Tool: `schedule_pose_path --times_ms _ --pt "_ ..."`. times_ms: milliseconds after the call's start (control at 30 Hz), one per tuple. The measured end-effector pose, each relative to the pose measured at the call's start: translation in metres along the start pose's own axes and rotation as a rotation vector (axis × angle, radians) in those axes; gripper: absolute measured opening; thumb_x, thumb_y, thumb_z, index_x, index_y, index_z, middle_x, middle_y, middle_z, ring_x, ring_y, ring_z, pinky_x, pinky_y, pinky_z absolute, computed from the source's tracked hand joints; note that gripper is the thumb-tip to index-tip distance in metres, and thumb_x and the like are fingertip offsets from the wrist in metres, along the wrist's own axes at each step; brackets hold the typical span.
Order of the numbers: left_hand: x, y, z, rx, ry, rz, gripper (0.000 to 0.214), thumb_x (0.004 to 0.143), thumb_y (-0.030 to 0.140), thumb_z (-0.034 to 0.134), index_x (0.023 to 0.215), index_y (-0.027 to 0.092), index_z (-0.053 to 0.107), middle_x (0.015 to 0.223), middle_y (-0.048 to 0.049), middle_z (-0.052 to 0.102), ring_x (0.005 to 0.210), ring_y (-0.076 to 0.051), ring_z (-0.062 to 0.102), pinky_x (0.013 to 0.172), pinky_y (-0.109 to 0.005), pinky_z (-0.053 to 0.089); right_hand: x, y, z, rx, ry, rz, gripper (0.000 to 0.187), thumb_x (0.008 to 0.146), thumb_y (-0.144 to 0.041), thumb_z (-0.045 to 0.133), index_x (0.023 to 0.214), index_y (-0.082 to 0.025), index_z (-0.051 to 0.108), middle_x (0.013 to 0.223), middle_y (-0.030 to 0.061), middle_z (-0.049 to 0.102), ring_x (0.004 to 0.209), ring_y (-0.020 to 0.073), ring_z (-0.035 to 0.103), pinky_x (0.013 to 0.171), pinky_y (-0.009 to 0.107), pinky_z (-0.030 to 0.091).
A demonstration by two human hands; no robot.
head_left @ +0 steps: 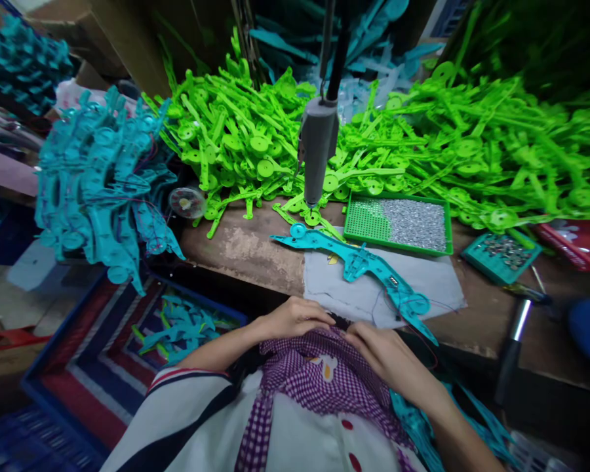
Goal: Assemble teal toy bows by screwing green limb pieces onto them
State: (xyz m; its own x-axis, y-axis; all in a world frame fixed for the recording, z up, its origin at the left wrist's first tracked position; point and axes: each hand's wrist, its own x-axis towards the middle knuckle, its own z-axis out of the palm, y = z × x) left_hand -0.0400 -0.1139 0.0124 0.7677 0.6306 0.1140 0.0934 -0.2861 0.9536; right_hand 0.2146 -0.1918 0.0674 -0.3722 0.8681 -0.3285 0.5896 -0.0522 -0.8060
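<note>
At the bench's front edge, my left hand (299, 316) has its fingers curled on the far edge of a purple checked apron (319, 373). Pinching the same edge a little to the right is my right hand (381, 351). A turquoise bow-shaped plastic shell (358, 259) lies just beyond my hands, partly on a pale cloth (442, 282), touched by neither hand. Thin wires trail from its right end. Over the bench hangs a grey electric screwdriver (318, 151), its tip above a small lime-green plastic part (312, 217).
Lime-green plastic parts (472, 151) are heaped along the back. Stacked turquoise shells (98, 183) stand left. A green tray (398, 246) holds small metal pieces, beside a turquoise box (501, 259) of screws. A hammer (516, 341) lies right. A blue crate (83, 334) sits low left.
</note>
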Motion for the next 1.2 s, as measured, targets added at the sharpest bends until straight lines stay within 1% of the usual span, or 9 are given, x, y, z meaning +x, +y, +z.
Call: schedule_pose_path --times_ms 67,167,233,400,667,800,933,1100,1200 --pt "-0.007 0.001 0.002 -0.162 0.056 -0.171 0.035 0.085 0.034 0.079 0.119 0.023 0.076 0.109 -0.0109 0.078 0.096 -0.020 0.075 0.087 -0.031 0.060 -0.015 0.009 -0.015 0.001 0.080 0.008 0.034 0.100 -0.051 0.046 0.087 -0.026 0.065 0.074 0.0023 0.068 0.067 0.0212 0.065 0.063 0.033 0.047" --pt "0.002 -0.001 0.007 -0.536 0.282 -0.395 0.053 0.080 0.041 0.083 0.127 0.021 0.070 0.124 -0.0139 0.071 0.103 -0.021 0.073 0.089 -0.033 0.060 -0.012 0.038 -0.036 -0.032 0.680 0.179 0.036 0.098 -0.057 0.047 0.089 -0.027 0.064 0.070 0.0045 0.067 0.063 0.0246 0.064 0.058 0.036 0.050" --pt "0.020 -0.009 0.012 -0.768 0.497 -0.488 0.051 0.082 0.041 0.081 0.126 0.018 0.069 0.124 -0.0143 0.071 0.101 -0.019 0.073 0.093 -0.035 0.058 0.014 0.059 -0.040 -0.145 0.871 0.236 0.040 0.096 -0.060 0.044 0.097 -0.025 0.065 0.095 0.0122 0.074 0.081 0.0292 0.069 0.071 0.043 0.054" --pt "0.073 -0.030 0.021 -1.008 0.641 -0.657 0.051 0.069 0.021 0.090 0.113 0.014 0.067 0.104 -0.0103 0.074 0.086 -0.015 0.072 0.092 -0.034 0.058 0.084 0.091 -0.019 -0.150 0.832 0.202 0.047 0.096 -0.056 0.032 0.106 -0.021 0.062 0.118 0.0194 0.073 0.104 0.0326 0.069 0.090 0.050 0.052" --pt "0.093 -0.042 0.025 -0.786 0.615 -0.515 0.043 0.065 0.046 0.090 0.084 0.012 0.072 0.080 -0.0076 0.073 0.071 -0.016 0.066 0.074 -0.033 0.056 0.087 0.096 -0.016 -0.123 0.813 -0.032 0.032 0.098 -0.047 0.044 0.102 -0.021 0.063 0.119 0.0153 0.073 0.108 0.0275 0.069 0.097 0.046 0.052" --pt "0.096 -0.045 0.026 -0.791 0.653 -0.417 0.049 0.064 0.049 0.089 0.093 0.013 0.075 0.096 -0.0103 0.078 0.092 -0.022 0.071 0.091 -0.039 0.056 0.082 0.078 -0.023 -0.093 1.028 -0.096 0.031 0.098 -0.047 0.047 0.088 -0.021 0.060 0.109 0.0130 0.073 0.107 0.0264 0.068 0.098 0.046 0.050" --pt "0.097 -0.046 0.019 -0.889 0.615 -0.463 0.055 0.060 0.049 0.092 0.096 0.012 0.074 0.095 -0.0104 0.078 0.093 -0.024 0.073 0.091 -0.043 0.057 0.075 0.037 -0.037 0.111 1.373 -0.041 0.034 0.097 -0.051 0.052 0.087 -0.020 0.060 0.077 0.0012 0.061 0.065 0.0156 0.057 0.068 0.033 0.047" --pt "0.097 -0.046 0.009 -0.969 0.536 -0.490 0.061 0.055 0.051 0.095 0.095 0.011 0.072 0.089 -0.0106 0.078 0.088 -0.022 0.074 0.093 -0.043 0.057 0.099 -0.036 -0.054 0.480 1.243 -0.161 0.030 0.093 -0.049 0.060 0.082 -0.021 0.056 0.070 -0.0028 0.053 0.051 0.0094 0.041 0.052 0.027 0.034" --pt "0.096 -0.049 0.009 -0.982 0.520 -0.480 0.062 0.054 0.053 0.095 0.094 0.011 0.072 0.088 -0.0102 0.078 0.084 -0.020 0.074 0.092 -0.042 0.058 0.128 -0.074 -0.060 0.497 1.163 -0.261 0.031 0.094 -0.050 0.060 0.079 -0.023 0.055 0.068 -0.0032 0.049 0.054 0.0091 0.039 0.053 0.026 0.034"
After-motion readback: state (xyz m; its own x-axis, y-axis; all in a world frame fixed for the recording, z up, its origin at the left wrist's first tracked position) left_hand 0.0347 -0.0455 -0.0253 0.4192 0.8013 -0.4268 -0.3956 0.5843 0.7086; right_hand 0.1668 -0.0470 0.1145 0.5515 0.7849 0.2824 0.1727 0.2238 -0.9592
